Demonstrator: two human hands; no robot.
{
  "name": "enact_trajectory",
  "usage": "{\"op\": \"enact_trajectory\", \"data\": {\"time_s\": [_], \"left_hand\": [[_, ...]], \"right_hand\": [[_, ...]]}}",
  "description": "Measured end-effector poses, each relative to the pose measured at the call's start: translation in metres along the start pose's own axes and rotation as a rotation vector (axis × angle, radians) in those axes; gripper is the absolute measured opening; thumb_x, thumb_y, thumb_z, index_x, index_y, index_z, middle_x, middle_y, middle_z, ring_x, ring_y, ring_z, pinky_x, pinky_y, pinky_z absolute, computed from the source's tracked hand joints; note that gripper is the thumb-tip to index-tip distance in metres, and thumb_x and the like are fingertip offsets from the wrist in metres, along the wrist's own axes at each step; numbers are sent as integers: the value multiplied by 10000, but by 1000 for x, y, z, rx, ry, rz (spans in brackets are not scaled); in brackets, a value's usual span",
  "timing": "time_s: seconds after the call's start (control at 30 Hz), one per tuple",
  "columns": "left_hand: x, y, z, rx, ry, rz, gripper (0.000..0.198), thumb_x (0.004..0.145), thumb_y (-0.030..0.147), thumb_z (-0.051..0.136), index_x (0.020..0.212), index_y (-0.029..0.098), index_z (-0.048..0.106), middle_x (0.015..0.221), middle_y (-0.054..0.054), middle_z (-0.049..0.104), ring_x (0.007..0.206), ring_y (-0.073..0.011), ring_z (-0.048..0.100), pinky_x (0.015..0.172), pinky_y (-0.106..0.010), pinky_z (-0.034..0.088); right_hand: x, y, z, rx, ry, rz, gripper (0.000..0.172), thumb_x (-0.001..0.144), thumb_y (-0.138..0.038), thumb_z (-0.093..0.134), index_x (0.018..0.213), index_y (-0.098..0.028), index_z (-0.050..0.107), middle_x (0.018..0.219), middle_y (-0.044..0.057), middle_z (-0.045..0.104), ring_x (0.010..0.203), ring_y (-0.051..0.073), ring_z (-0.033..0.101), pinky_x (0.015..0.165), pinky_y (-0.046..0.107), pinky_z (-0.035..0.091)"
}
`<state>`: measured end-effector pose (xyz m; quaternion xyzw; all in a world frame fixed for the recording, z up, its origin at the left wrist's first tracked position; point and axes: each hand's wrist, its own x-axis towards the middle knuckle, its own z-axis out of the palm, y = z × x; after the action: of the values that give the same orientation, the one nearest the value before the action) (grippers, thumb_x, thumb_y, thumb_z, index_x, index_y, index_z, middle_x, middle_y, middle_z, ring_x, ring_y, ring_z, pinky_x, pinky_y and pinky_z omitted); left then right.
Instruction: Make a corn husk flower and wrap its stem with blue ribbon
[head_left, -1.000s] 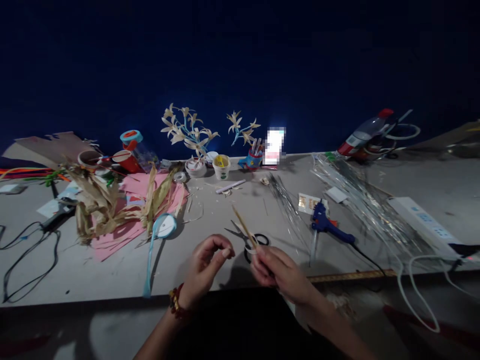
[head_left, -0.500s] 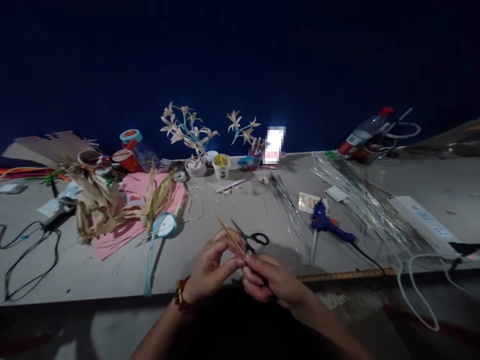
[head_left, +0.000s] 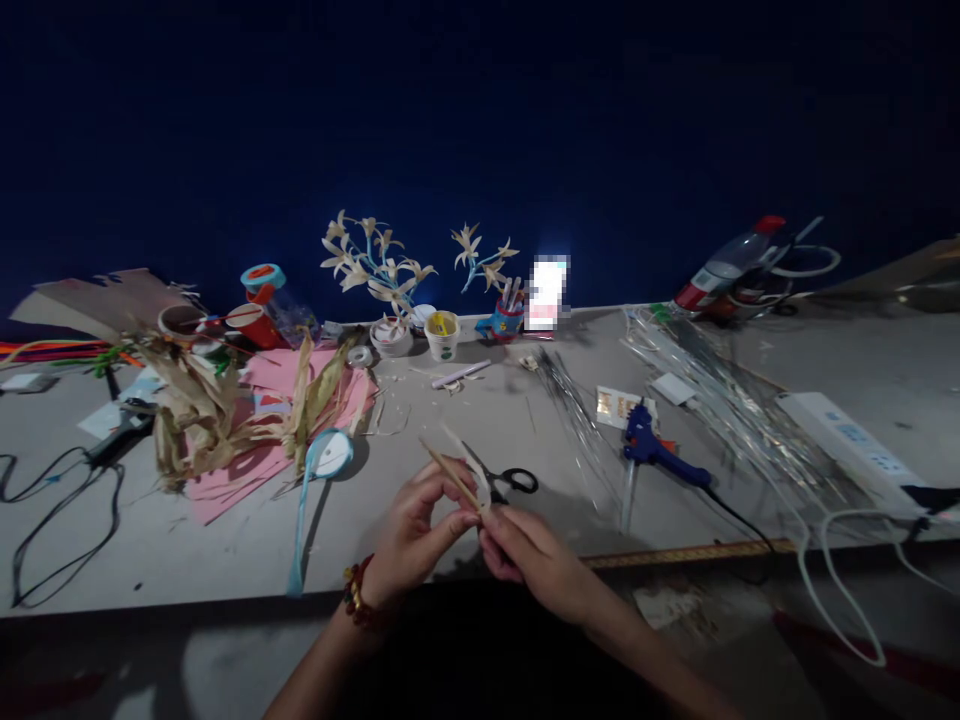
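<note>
Near the table's front edge, my left hand and my right hand meet at the fingertips. Both pinch the lower end of a narrow tan corn husk strip, which slants up to the left. A second, paler strip rises beside it from the same pinch. A beaded bracelet circles my left wrist. Just beyond my hands lie scissors with black handles, their blades partly hidden by the pale strip. My fingers cover the strips' lower ends.
To the left, dried corn husks lie on pink paper beside a light-blue ribbon roll. Husk flowers stand at the back. On the right are a blue glue gun, thin wires and a white power strip.
Both hands have shifted slightly left with the tan strip. The paler strip now shows separately beside it, and my right hand's fingers have moved a little.
</note>
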<state>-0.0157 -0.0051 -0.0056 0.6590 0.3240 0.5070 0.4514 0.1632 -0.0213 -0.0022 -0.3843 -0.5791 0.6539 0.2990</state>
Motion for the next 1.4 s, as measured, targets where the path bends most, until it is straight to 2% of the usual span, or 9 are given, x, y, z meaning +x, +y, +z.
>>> {"op": "enact_trajectory", "data": {"time_s": [0.1,0.27,0.47,0.6,0.8,1.0,1.13,1.3,1.4], "left_hand": [[-1,1,0,14,-16,11,154,913,314,649,842,183,607,908,-69,629,903,-216,585,831,-365,483],[-4,-6,-1,-33,-1,51,111,902,262,667,829,185,634,877,-54,633,902,-212,608,910,-408,462],[-6,-9,-7,3,9,25,88,898,239,670,835,186,640,879,-47,638,902,-203,612,915,-396,469],[-6,-8,-9,7,-36,13,108,899,263,670,834,182,641,881,-61,651,915,-213,621,935,-416,477],[-4,2,-6,95,-56,71,112,904,295,656,898,189,621,938,-71,668,945,-224,623,1088,-519,373],[-6,0,-8,42,-68,76,114,910,283,646,844,190,650,893,-73,693,922,-233,633,990,-485,451],[-9,-5,-12,15,-78,100,72,891,218,669,824,196,657,860,-58,694,944,-231,637,931,-445,472],[-8,1,-11,44,-106,78,153,880,330,684,937,191,658,978,-98,696,1015,-260,624,998,-488,436],[-6,6,-7,127,-80,100,107,894,297,669,920,197,644,969,-90,702,1017,-252,622,1021,-490,416]], "right_hand": [[0,1,1,183,-68,61,558,958,-640,430,621,-195,452,505,-59,399,468,83,348,468,237,249],[-1,-2,-1,592,-245,161,518,953,-593,453,600,-221,380,397,-114,283,348,55,165,370,213,99],[-1,-3,-2,335,-84,98,537,966,-611,439,642,-184,466,492,-66,419,429,61,298,433,223,207],[-1,0,-1,224,-26,63,546,958,-631,442,635,-191,455,516,-57,427,464,75,326,472,241,250],[-1,3,1,12,21,23,526,990,-597,408,677,-184,495,590,-36,451,545,99,392,530,249,301],[-1,-1,4,313,-141,113,536,948,-623,454,617,-203,418,481,-76,360,433,69,277,451,241,188],[-4,-4,0,461,-180,153,516,936,-593,490,605,-208,402,434,-103,301,386,53,214,421,238,119],[-3,-3,0,430,-88,174,522,893,-623,557,626,-192,431,501,-96,327,411,44,249,425,235,124],[-2,-2,3,353,-27,168,524,861,-647,593,659,-181,464,551,-74,383,461,54,310,441,231,161]]}}
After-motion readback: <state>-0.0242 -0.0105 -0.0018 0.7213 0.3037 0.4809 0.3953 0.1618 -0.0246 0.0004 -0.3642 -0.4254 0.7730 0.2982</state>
